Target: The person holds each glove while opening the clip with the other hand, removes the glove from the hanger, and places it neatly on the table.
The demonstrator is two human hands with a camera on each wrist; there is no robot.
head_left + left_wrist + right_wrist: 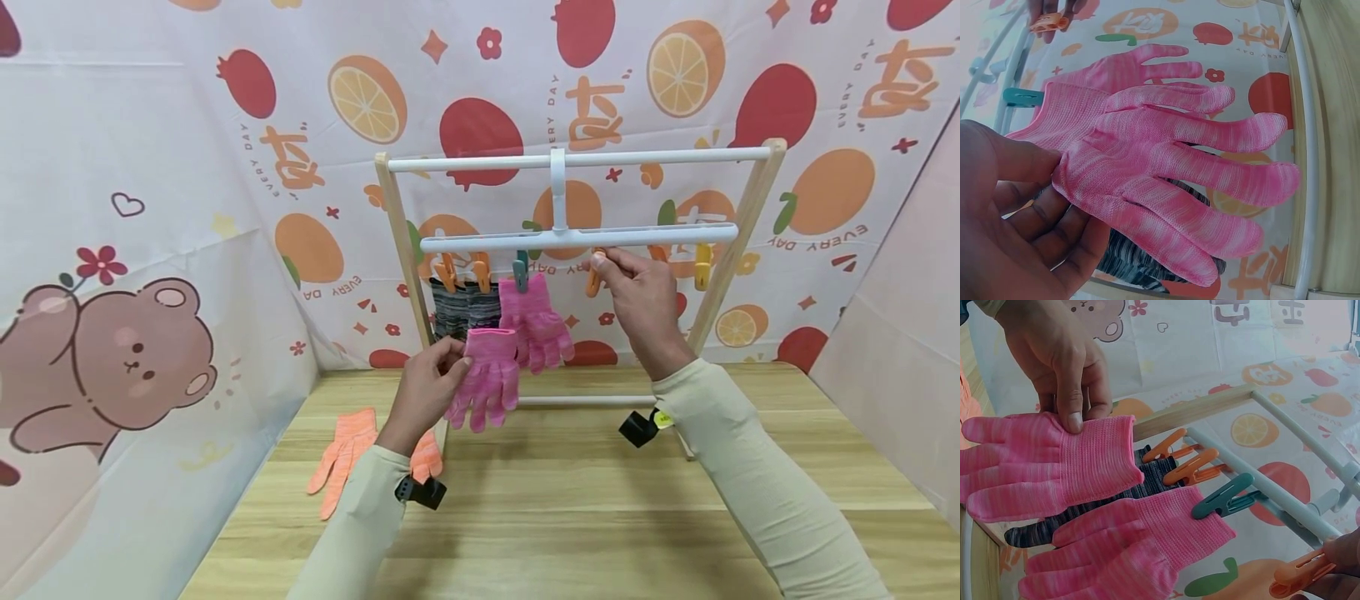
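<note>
Well, at far left a printed bear decorates the fabric backdrop, where "EVERY DAY" reads out several times; its orange characters I can't make out. Down on the worktop lies one orange glove, with more orange knit peeking past the left sleeve.

Across to the left hand: thumb and fingers pinching the cuff of a pink glove, held up in front of the rack, no clip on it. Just behind, two black-grey gloves hang side by side, each under its own orange clip, two clips in all. Next along, one teal clip bites the cuff of a second pink glove, so that's two pinks, one clipped, one in hand.

Above them all, one white hanger hooks over the top rod. And on the right, the right hand, fingers closed in a pinch on another orange clip just under the hanger! Beyond it, a fourth orange clip, partly hidden, then one yellow clip. Below, by the right cuff, a yellow label, too small to read.
</note>
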